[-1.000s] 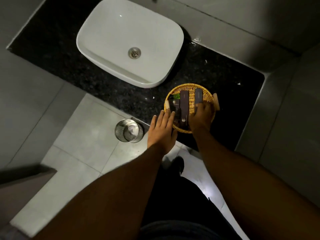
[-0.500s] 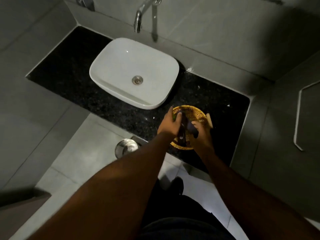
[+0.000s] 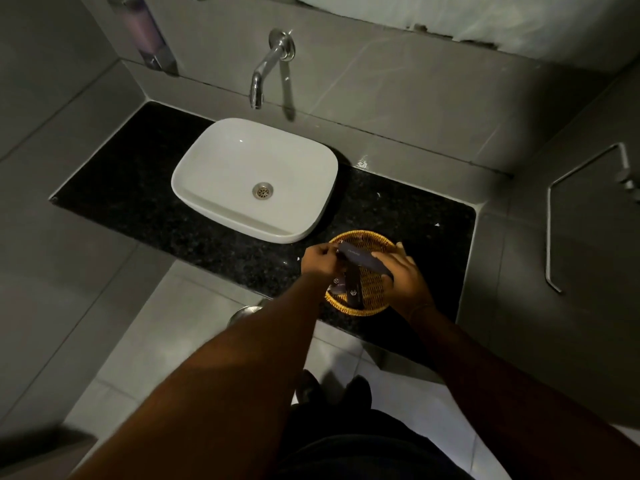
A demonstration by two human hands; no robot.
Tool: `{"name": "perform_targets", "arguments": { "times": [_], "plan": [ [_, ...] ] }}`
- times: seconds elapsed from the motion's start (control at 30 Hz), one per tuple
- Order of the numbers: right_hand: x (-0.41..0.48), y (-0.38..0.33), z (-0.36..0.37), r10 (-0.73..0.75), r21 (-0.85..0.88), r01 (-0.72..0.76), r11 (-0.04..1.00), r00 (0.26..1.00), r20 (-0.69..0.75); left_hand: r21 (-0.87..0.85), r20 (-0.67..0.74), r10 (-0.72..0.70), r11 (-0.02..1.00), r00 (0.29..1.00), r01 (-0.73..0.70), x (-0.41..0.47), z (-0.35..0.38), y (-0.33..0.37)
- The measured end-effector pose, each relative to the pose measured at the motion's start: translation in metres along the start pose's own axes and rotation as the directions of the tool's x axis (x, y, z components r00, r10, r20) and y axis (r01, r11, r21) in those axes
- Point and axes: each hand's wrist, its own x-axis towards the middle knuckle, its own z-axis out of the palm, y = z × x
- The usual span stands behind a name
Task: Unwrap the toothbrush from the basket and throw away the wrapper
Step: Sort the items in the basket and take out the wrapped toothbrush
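Note:
A round woven basket (image 3: pixel 375 239) sits on the black counter, right of the sink. Over it both hands hold a long dark wrapped toothbrush packet (image 3: pixel 360 258). My left hand (image 3: pixel 320 259) pinches its left end. My right hand (image 3: pixel 405 277) grips its right end. Two more dark packets (image 3: pixel 354 292) lie inside the basket below. The toothbrush itself is hidden inside the wrapper.
A white basin (image 3: pixel 254 178) stands left of the basket, under a wall tap (image 3: pixel 265 69). A steel bin (image 3: pixel 244 311) on the floor is mostly hidden by my left forearm. A metal rail (image 3: pixel 550 216) is on the right wall. A soap dispenser (image 3: pixel 145 32) hangs at the top left.
My right hand lifted the packet out of the basket, and my left hand came up to take its other end. The camera tilted up, showing the tap and wall.

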Motion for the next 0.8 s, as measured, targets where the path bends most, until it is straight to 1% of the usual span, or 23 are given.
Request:
{"name": "perform_targets", "arguments": {
  "times": [0.1, 0.17, 0.23, 0.3, 0.37, 0.53, 0.6, 0.7, 0.73, 0.8],
  "plan": [
    [0.000, -0.003, 0.005, -0.067, -0.015, 0.066, 0.998, 0.997, -0.029, -0.038, -0.014, 0.040, 0.998, 0.999, -0.040, -0.005, -0.002, -0.002],
    [0.002, -0.003, 0.007, -0.085, -0.021, 0.085, 0.996, 0.996, -0.018, -0.013, -0.038, 0.069, 0.998, 0.997, -0.069, -0.007, -0.005, -0.003],
    [0.004, -0.003, 0.008, -0.102, -0.038, 0.102, 0.994, 0.995, 0.000, -0.002, -0.026, 0.086, 0.996, 0.996, -0.086, -0.009, -0.009, -0.004],
    [0.005, -0.002, 0.008, -0.133, -0.079, 0.132, 0.988, 0.991, 0.003, 0.044, -0.012, 0.089, 0.995, 0.996, -0.088, -0.009, -0.014, -0.005],
    [0.006, -0.004, 0.008, -0.144, -0.125, 0.144, 0.982, 0.990, 0.005, 0.040, -0.012, 0.077, 0.996, 0.997, -0.077, -0.010, -0.016, -0.006],
    [0.006, -0.008, 0.009, -0.135, -0.179, 0.135, 0.975, 0.991, 0.012, -0.062, -0.035, 0.056, 0.996, 0.998, -0.058, -0.013, -0.019, -0.012],
    [0.004, -0.008, 0.009, -0.126, -0.179, 0.127, 0.976, 0.992, 0.014, -0.133, -0.064, 0.025, 0.991, 0.998, -0.033, -0.013, -0.020, -0.014],
    [0.001, -0.008, 0.011, -0.121, -0.181, 0.125, 0.975, 0.992, 0.031, -0.206, -0.045, -0.038, 0.978, 0.998, 0.028, -0.015, -0.022, -0.014],
    [0.000, -0.009, 0.012, -0.109, -0.175, 0.115, 0.978, 0.993, 0.044, -0.198, -0.037, -0.042, 0.980, 0.998, 0.034, -0.017, -0.021, -0.015],
    [-0.002, -0.010, 0.013, -0.084, -0.159, 0.095, 0.983, 0.994, 0.072, -0.109, -0.035, 0.006, 0.994, 0.999, -0.010, -0.020, -0.021, -0.015]
  ]
}}
